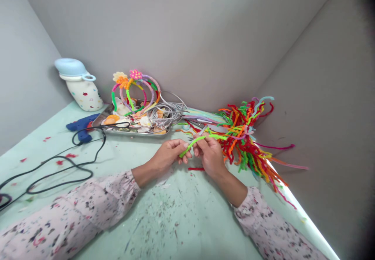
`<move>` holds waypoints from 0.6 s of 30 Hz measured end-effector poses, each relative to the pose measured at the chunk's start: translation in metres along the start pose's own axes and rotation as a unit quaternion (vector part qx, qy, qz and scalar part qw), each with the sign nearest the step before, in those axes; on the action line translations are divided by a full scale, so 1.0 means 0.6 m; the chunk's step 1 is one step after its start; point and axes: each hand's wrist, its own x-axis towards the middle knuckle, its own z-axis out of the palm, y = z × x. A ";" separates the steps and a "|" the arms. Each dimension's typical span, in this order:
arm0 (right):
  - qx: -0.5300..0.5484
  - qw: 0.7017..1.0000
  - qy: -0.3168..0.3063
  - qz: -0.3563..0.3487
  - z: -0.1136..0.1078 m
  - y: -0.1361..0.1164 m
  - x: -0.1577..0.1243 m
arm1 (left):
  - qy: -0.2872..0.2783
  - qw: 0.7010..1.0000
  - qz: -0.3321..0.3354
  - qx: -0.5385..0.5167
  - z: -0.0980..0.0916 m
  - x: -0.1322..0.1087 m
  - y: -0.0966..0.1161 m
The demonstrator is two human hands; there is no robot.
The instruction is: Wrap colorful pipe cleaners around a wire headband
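Note:
A bright green pipe cleaner (191, 144) is stretched between my two hands above the table. The fingers of my left hand (168, 155) pinch its lower left end. My right hand (210, 154) grips it further along, and its other end sticks out to the right past my knuckles. Just behind the hands is a pointed grey metal thing (202, 130), partly hidden; I cannot make out what it is. A short red pipe cleaner (195, 169) lies below, partly covered by my right hand.
A large heap of coloured pipe cleaners (244, 135) spreads on the right. Behind stands a metal tray (140, 134) with shells, wrapped headbands (128, 95) and grey wire loops (168, 113). On the left are a blue glue gun (83, 127), its black cord (88, 169) and a bottle (83, 92).

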 end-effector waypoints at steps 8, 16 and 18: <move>-0.004 1.000 -0.002 0.019 0.003 -0.002 -0.002 | 0.009 0.997 0.043 0.059 0.003 -0.003 -0.002; -0.020 1.000 0.000 0.008 0.002 -0.003 -0.003 | 0.008 0.998 0.048 0.049 0.005 -0.008 0.001; -0.024 1.000 0.006 0.007 0.003 -0.003 -0.003 | 0.004 0.998 0.049 0.044 0.004 -0.008 0.001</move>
